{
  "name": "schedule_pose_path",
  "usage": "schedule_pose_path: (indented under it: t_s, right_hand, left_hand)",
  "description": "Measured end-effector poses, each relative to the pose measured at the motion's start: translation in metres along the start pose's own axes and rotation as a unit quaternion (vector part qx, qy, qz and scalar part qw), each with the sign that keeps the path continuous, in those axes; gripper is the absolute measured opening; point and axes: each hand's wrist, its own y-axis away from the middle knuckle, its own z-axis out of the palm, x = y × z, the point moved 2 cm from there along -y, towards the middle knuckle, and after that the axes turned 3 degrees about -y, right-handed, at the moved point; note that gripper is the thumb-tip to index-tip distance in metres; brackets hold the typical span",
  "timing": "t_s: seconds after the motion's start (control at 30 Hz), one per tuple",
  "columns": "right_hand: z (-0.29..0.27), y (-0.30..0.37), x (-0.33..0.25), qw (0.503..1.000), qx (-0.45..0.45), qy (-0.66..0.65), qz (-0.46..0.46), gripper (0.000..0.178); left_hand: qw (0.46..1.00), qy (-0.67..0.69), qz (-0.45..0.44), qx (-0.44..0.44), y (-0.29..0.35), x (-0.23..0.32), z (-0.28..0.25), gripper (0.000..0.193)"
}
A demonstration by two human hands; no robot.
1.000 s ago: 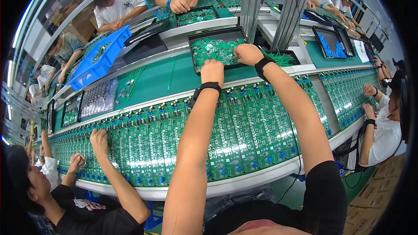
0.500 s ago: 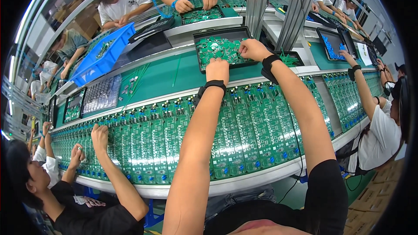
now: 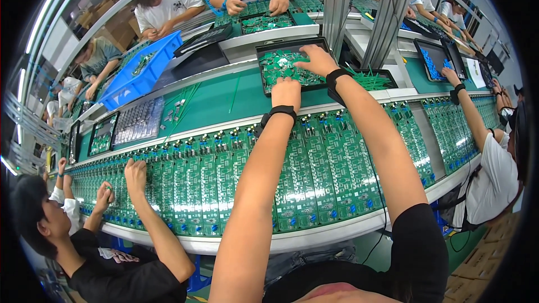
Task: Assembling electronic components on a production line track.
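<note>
Boards (image 3: 277, 66) lie heaped in the black tray (image 3: 281, 46), at nine o'clock from the right hand (image 3: 318, 60), whose fingers are spread, and at twelve o'clock from the left hand (image 3: 286, 92), whose fingers are curled; whether these pinch anything cannot be told.

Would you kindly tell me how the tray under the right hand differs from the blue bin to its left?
The tray is black, the bin blue. Green pieces cover most of the tray's floor; the bin holds a smaller cluster, with blue floor showing. The right hand is over the tray, not the bin. Both are open-topped and hold green pieces.
</note>
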Motion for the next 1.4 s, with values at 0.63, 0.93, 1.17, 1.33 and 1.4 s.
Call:
schedule_pose_path:
  t_s: [0.63,0.93,1.17,1.33,1.4]
  right_hand:
    - [0.016,0.021,-0.020,1.000,-0.014,0.028,-0.003,0.039]
    - [0.014,0.026,-0.026,0.998,0.013,0.058,-0.021,0.040]
    - [0.015,0.021,-0.024,0.999,-0.002,0.053,-0.003,0.040]
    - [0.015,0.022,-0.020,0.999,0.023,0.042,-0.021,0.038]
    - [0.014,0.021,-0.021,0.998,0.005,0.053,-0.014,0.042]
  left_hand:
    - [1.000,-0.019,0.011,-0.001,0.002,0.000,0.003,0.008]
    - [0.999,-0.032,0.000,0.014,0.001,0.000,0.005,0.010]
    - [0.999,-0.037,0.002,0.004,0.002,0.003,0.002,0.008]
    - [0.999,-0.034,0.015,0.010,0.001,0.004,0.001,0.008]
    - [0.999,-0.035,0.013,0.010,0.002,0.004,0.001,0.007]
